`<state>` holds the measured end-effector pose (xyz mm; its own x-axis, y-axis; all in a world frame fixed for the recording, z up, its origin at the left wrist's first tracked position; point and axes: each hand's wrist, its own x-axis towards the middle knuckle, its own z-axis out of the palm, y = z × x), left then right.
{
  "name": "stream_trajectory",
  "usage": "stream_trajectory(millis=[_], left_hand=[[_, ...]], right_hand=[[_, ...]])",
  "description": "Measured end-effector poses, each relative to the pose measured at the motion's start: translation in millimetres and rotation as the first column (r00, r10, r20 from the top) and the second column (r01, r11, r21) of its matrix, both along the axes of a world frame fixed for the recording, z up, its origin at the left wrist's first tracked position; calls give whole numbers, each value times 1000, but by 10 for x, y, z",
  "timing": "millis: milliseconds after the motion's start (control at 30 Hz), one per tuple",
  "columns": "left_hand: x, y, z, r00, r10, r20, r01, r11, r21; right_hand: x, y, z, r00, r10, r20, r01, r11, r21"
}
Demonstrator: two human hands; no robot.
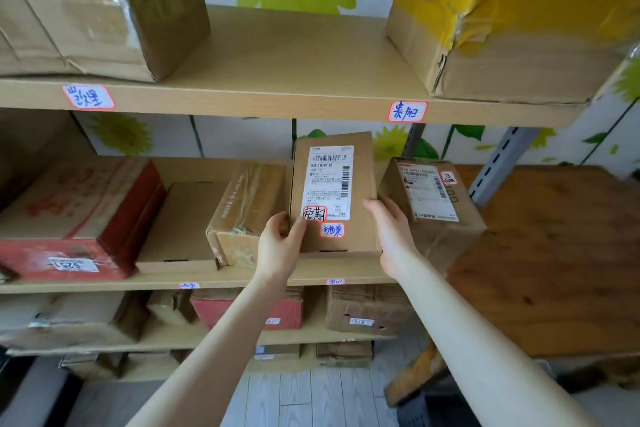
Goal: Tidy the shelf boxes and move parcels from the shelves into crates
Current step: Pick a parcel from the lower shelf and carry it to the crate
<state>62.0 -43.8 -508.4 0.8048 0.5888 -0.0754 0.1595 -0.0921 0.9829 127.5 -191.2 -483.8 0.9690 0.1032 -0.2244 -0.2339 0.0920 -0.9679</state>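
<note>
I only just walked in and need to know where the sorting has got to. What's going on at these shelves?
A person is holding a flat brown parcel upright at the middle shelf. The left hand grips its lower left edge and the right hand grips its right edge. The parcel stands between a taped box and a labelled box. It is unclear whether its bottom edge rests on the board.
</note>
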Motion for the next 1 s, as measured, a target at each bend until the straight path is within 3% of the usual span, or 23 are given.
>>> stream_trajectory(millis=[100, 267, 433, 533, 767, 900, 1000], left_hand=[[-133, 14, -5, 999, 30, 20, -29, 996, -86], [-427, -29, -65, 994, -78, 77, 89, 985, -149], [-812, -272, -180, 962, -257, 94, 268, 955, -124], [-1071, -645, -276, 891, -453, 41, 452, 875, -173], [-1703, -2189, -540, 591, -805, -44, 793, 591, -150], [-1998, -3296, -947, 258, -940, -223, 848, 331, -414], [-2213, -4063, -1405, 76, -955, -285, 740, 246, -627]], right_hand=[[-206, 28, 6, 999, 9, 35, -8, 999, -32], [-737, -74, -20, 991, -58, 123, 58, 998, 6], [-1507, -351, -207, 941, -329, 80, 322, 942, 89], [-2065, -699, -406, 868, -497, -14, 496, 864, 80], [-3270, -2003, -859, 531, -822, -204, 843, 536, 35], [-3873, -2933, -1222, 320, -903, -286, 945, 325, 32], [-4236, -3649, -1598, 229, -912, -339, 970, 242, 3]])
